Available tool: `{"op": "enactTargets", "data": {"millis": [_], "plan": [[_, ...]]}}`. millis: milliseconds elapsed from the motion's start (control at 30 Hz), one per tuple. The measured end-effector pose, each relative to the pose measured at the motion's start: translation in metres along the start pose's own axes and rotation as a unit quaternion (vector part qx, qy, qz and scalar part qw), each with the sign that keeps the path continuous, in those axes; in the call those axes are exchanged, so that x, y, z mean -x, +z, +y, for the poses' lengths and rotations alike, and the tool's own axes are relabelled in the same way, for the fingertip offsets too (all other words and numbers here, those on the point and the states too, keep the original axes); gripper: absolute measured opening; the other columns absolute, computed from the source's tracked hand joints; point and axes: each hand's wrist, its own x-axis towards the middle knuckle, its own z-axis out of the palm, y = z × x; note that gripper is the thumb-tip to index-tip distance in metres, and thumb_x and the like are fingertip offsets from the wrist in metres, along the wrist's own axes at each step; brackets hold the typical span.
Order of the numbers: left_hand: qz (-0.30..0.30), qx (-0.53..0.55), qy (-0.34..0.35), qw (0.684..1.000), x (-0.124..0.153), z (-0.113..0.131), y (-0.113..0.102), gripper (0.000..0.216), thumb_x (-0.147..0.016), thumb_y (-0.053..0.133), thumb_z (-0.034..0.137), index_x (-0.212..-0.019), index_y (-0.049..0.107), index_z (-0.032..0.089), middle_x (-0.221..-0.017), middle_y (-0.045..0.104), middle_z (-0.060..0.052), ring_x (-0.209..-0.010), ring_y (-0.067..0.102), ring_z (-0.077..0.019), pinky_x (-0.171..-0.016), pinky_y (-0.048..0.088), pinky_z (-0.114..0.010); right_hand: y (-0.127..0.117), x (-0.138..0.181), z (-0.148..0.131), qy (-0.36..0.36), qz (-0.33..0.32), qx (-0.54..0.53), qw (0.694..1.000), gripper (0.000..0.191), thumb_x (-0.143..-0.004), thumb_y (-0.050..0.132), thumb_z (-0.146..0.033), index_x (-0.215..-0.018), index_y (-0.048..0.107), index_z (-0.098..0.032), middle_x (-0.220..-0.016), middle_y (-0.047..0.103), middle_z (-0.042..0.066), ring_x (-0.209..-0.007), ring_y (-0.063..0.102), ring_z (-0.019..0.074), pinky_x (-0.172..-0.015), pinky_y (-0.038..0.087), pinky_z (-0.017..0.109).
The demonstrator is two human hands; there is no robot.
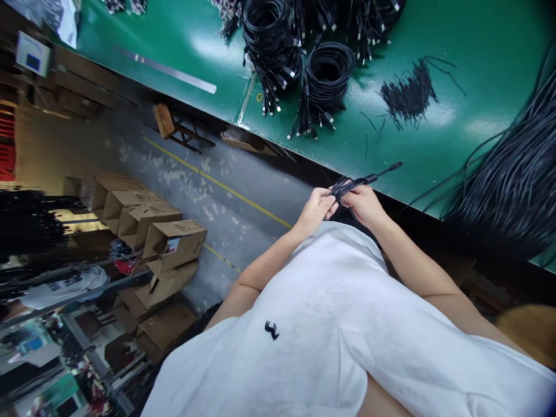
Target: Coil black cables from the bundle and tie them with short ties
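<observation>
Fingers (329, 201) around cable (342, 187), green table (469, 49), grey floor (238, 168)

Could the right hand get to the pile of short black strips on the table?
Probably yes: nothing tall on the green table stands between the right hand and the pile, though that hand is holding a black cable bundle with the left hand.

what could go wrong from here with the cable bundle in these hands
1. The folded bundle of thin black cables, pinched between the left hand and right hand near the edge of the glossy green table, might spring open or drop if the grip slackens.
2. Stray strands from the large heap of long black cables spread toward that edge, so the right forearm could snag them.
</observation>
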Motion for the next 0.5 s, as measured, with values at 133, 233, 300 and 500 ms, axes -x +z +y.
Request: {"op": "enactTargets", "data": {"millis": [133, 233, 300, 500], "plan": [[0.045, -0.015, 0.024, 0.999, -0.001, -0.015, -0.004, 0.031, -0.095, 0.051, 0.046, -0.108, 0.038, 0.021, -0.066, 0.048, 0.008, -0.053, 0.041, -0.0058, -0.054, 0.033, -0.02, 0.001, 0.004, 0.004, -0.068, 0.027, 0.114, 0.991, 0.023, -0.074, 0.068, -0.04, -0.076, 0.07, -0.018, -0.068, 0.057, 0.0, -0.064, 0.048, 0.0118, -0.061, 0.038, 0.026], [0.072, -0.02, 0.031, 0.997, -0.003, -0.019, -0.01, 0.029, -0.096, 0.05, 0.044, -0.111, 0.039, 0.021, -0.065, 0.046, 0.008, -0.052, 0.039, -0.006, -0.053, 0.032, -0.02, 0.008, 0.004, 0.009, -0.132, 0.029, 0.191, 0.972, 0.019, -0.077, 0.064, -0.035, -0.075, 0.069, -0.017, -0.078, 0.063, 0.002, -0.076, 0.055, 0.0142, -0.071, 0.042, 0.028], [0.063, -0.022, 0.041, 0.997, -0.003, -0.019, -0.017, 0.03, -0.096, 0.048, 0.045, -0.114, 0.042, 0.021, -0.064, 0.043, 0.008, -0.051, 0.037, -0.0065, -0.053, 0.032, -0.021, 0.012, 0.004, 0.013, -0.15, 0.021, 0.223, 0.963, 0.018, -0.08, 0.061, -0.033, -0.075, 0.067, -0.017, -0.077, 0.063, 0.002, -0.075, 0.056, 0.014, -0.072, 0.042, 0.028], [0.047, -0.179, 0.034, 0.982, 0.007, -0.018, -0.03, 0.033, -0.099, 0.04, 0.04, -0.116, 0.056, 0.016, -0.073, 0.053, 0.003, -0.061, 0.045, -0.0079, -0.064, 0.04, -0.022, 0.018, 0.02, 0.012, -0.247, 0.001, 0.459, 0.853, 0.022, -0.093, 0.048, -0.027, -0.086, 0.067, -0.016, -0.083, 0.062, 0.005, -0.075, 0.054, 0.0142, -0.067, 0.037, 0.027]]}}
